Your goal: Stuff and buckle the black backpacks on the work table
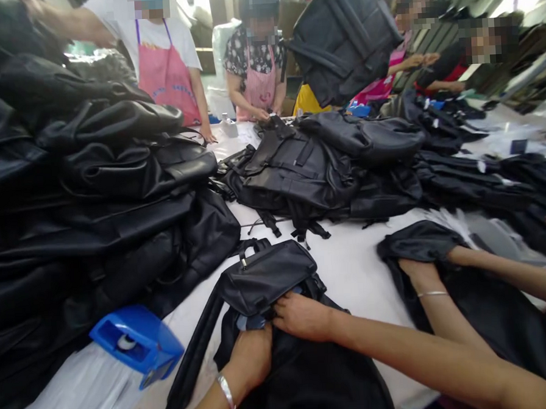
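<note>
A black backpack [276,271] lies on the white table in front of me, its top section folded back and a bluish-grey lining or item showing at the opening. My left hand [253,352], with a silver bracelet on the wrist, is closed on the near edge of this opening; its fingertips are partly hidden. Just right of it, my right hand [301,316] has its fingers curled over the edge beneath the folded top. The two hands are close together. A black strap runs down the bag's left side.
Black bags [115,170] are piled high on the left, with more bags [303,166] ahead. A blue plastic dispenser [138,346] sits on clear plastic bags [82,397] at lower left. At right, a co-worker's hands reach into another black bag [484,303]. Several people stand across the table.
</note>
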Action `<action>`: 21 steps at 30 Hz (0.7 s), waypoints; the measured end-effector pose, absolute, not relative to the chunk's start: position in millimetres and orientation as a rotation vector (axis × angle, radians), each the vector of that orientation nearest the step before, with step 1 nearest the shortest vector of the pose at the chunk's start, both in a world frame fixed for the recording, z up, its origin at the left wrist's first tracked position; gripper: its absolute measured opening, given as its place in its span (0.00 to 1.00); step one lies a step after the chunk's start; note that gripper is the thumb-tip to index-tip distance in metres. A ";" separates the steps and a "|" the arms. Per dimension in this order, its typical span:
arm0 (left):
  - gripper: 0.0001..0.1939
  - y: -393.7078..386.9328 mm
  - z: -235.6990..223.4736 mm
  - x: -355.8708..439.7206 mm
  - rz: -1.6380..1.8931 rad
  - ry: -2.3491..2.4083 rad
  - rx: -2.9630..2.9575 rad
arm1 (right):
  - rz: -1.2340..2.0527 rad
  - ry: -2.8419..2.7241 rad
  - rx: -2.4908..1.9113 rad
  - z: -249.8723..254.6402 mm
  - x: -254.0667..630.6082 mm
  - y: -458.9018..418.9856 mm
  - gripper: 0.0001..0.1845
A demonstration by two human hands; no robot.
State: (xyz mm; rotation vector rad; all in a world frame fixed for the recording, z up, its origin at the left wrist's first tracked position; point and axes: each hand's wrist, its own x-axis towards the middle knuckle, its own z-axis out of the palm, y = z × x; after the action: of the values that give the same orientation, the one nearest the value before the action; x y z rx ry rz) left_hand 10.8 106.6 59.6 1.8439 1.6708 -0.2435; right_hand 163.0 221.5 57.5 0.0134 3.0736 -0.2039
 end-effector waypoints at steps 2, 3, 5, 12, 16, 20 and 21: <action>0.22 108.0 62.3 11.7 -0.284 1.622 1.845 | -0.174 3.084 -0.005 68.4 172.1 214.1 0.09; 0.22 109.2 63.2 12.3 -0.306 1.598 1.843 | -0.175 3.082 0.016 70.6 175.1 210.0 0.08; 0.22 112.8 63.5 13.5 -0.347 1.558 1.840 | -0.185 3.068 0.071 69.1 177.9 202.3 0.07; 0.20 144.7 69.0 6.7 -0.459 1.336 1.789 | -0.314 2.873 0.449 54.8 170.0 192.5 0.08; 0.17 163.3 75.1 0.5 -0.447 1.286 1.752 | -0.308 2.908 0.488 47.8 173.8 190.0 0.07; 0.18 172.9 71.3 -3.1 -0.370 1.295 1.758 | -0.245 2.962 0.542 38.5 181.0 182.9 0.06; 0.19 175.1 69.6 -3.9 -0.344 1.312 1.761 | -0.237 2.978 0.555 37.4 182.2 181.3 0.06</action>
State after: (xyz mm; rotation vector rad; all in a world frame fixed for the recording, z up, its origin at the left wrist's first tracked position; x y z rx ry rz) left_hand -3.9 175.1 69.6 1.7614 1.3119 -0.3442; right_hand 182.2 181.3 37.4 0.5547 2.9781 -0.2372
